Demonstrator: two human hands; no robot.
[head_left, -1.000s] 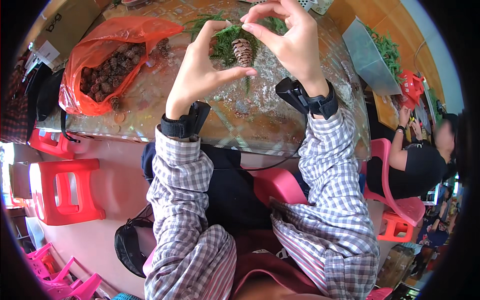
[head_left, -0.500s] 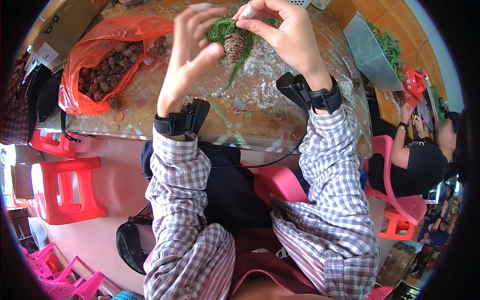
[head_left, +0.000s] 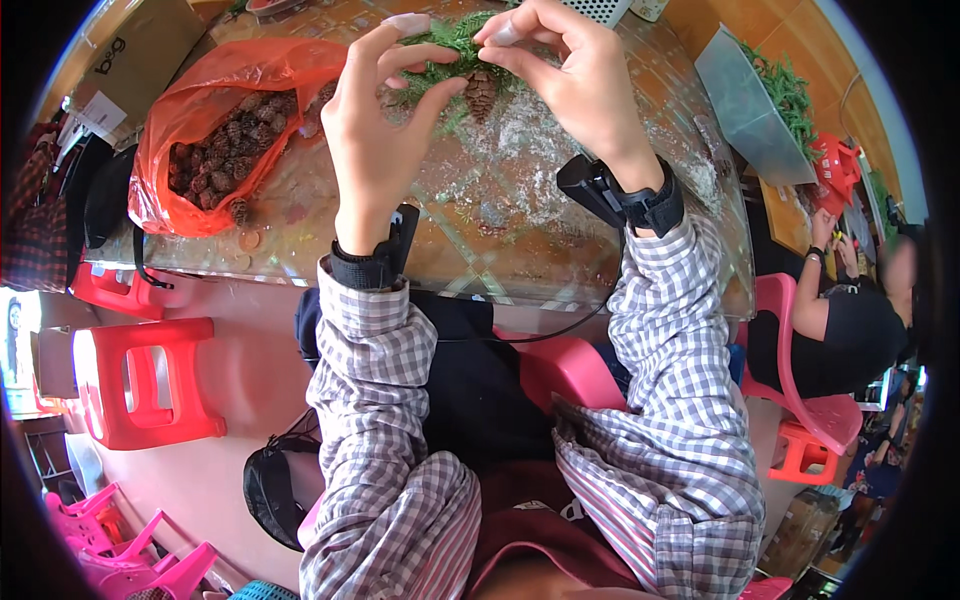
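At the far side of the table, my right hand (head_left: 590, 80) pinches a green artificial pine sprig (head_left: 465, 40) between thumb and fingers. A brown pine cone (head_left: 481, 97) hangs at the sprig's lower side, pointing toward me. My left hand (head_left: 375, 130) is at the sprig's left, thumb apart from its curved fingers. Its fingertips reach the needles and the thumb tip is close beside the cone; whether it touches is unclear. Part of the sprig is hidden behind my fingers.
A red plastic bag (head_left: 160, 150) of pine cones lies left on the table (head_left: 430, 235), where white flakes are scattered. A translucent bin (head_left: 735, 100) of greenery stands right. Beyond it, a person in black (head_left: 850, 335) works. A red stool (head_left: 150, 385) stands at lower left.
My left hand has come in from a spread pose, its fingers now curved toward the sprig. The sprig and cone have tilted and shifted slightly; my right hand still pinches it.
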